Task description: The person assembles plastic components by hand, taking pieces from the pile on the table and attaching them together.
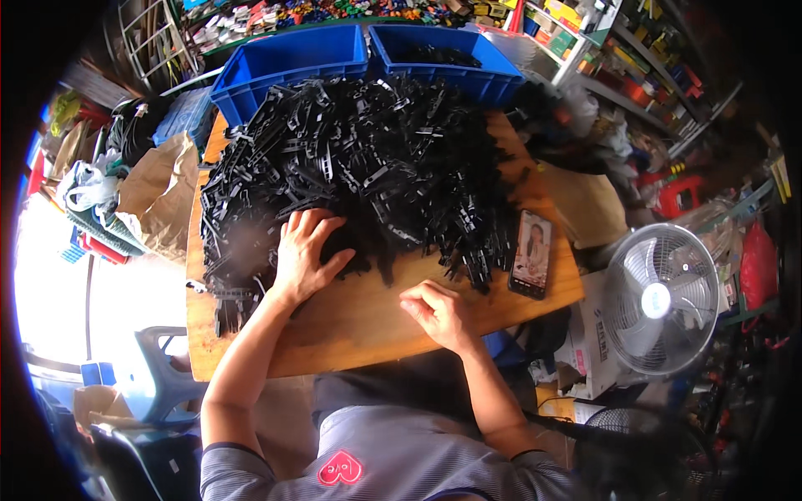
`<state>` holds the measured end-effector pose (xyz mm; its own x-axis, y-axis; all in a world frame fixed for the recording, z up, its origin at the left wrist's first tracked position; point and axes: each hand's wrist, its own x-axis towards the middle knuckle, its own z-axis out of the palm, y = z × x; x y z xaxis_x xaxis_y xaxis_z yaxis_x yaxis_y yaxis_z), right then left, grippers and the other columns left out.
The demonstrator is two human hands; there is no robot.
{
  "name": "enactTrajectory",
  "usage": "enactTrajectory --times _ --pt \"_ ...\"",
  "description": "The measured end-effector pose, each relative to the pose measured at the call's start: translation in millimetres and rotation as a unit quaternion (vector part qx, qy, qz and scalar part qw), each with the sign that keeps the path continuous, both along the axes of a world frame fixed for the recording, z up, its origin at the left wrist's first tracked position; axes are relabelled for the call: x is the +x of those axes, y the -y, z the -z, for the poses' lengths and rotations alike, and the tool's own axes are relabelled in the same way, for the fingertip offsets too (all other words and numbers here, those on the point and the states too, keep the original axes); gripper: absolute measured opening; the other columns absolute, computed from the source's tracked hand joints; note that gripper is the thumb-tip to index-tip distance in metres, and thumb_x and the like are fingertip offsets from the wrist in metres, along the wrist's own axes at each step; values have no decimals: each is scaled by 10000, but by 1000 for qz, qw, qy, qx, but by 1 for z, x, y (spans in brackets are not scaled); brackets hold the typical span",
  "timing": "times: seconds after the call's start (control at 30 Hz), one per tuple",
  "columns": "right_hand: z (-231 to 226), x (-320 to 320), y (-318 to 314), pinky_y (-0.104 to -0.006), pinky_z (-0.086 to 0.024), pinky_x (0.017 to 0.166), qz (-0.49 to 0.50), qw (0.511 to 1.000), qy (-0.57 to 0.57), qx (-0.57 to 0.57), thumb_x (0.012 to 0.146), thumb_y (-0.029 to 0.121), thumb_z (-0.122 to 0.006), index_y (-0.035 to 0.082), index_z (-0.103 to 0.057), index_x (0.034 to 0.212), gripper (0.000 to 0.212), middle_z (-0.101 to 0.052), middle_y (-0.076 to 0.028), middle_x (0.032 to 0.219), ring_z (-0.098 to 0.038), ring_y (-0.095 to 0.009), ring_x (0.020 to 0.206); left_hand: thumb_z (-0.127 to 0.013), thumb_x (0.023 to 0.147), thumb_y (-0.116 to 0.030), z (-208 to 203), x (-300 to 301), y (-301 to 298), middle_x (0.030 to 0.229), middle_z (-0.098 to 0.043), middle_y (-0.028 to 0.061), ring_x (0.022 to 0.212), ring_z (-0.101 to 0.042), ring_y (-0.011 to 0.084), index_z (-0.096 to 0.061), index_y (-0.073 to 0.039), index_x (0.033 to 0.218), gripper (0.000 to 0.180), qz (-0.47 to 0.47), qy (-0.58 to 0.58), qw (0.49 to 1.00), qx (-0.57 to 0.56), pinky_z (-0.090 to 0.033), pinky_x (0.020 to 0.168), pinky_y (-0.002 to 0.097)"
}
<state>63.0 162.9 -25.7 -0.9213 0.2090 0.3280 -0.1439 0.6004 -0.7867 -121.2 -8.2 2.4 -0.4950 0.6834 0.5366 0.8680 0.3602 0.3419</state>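
Note:
A big heap of black plastic strip parts (376, 167) covers most of a wooden table (368, 321). My left hand (306, 255) lies flat on the near edge of the heap, fingers spread over the parts. My right hand (436, 313) rests on the bare wood just in front of the heap, fingers curled in; I cannot see anything in it. A smartphone (531, 253) with a lit screen lies on the table to the right of the heap.
Two blue plastic crates (288, 63) (451, 58) stand at the table's far edge, the right one holding black parts. A white fan (660, 299) stands at the right. Brown paper bags (163, 192) and a blue chair (159, 367) are at the left. Cluttered shelves are behind.

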Motion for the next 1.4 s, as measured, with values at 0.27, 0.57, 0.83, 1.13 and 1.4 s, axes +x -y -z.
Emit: enactTrajectory --times 0.27,0.57,0.83,1.13,1.4 --pt "0 -1 -2 -307 -460 568 10 1000 -13 -13 830 146 -635 57 -612 837 92 -608 -78 751 -601 -225 642 -668 724 -128 -27 -12 19 1165 -547 145 1066 -493 318 -601 -61 1072 361 -75 -49 994 68 -385 910 412" --pt "-5 -6 -1 -252 -471 571 64 996 -56 32 820 48 -625 5 -613 942 130 -590 -91 881 -588 -153 708 -643 762 -342 7 -4 10 1047 -535 133 992 -485 299 -537 -43 1120 478 -14 31 999 -16 -340 870 404" --pt "-26 -36 -2 -363 -494 702 53 976 -8 209 773 130 -667 44 -585 1046 298 -583 -123 967 -585 -298 827 -588 824 -202 -4 -14 17 1050 -602 136 953 -529 297 -603 -9 1034 286 39 127 990 51 -405 857 368" --pt "-24 -45 -5 -346 -488 687 85 977 -105 163 735 51 -678 37 -586 1009 290 -564 -104 932 -571 -274 818 -618 681 -5 -34 24 3 916 -596 86 816 -551 259 -625 -37 978 299 49 -14 999 5 -430 723 351" --pt "-17 -40 -18 -308 -463 589 104 981 -160 42 757 -25 -656 20 -608 972 225 -568 -90 825 -565 -218 673 -636 639 45 -38 24 -15 845 -601 38 813 -526 256 -609 -68 810 207 7 -23 1000 -16 -417 712 348"
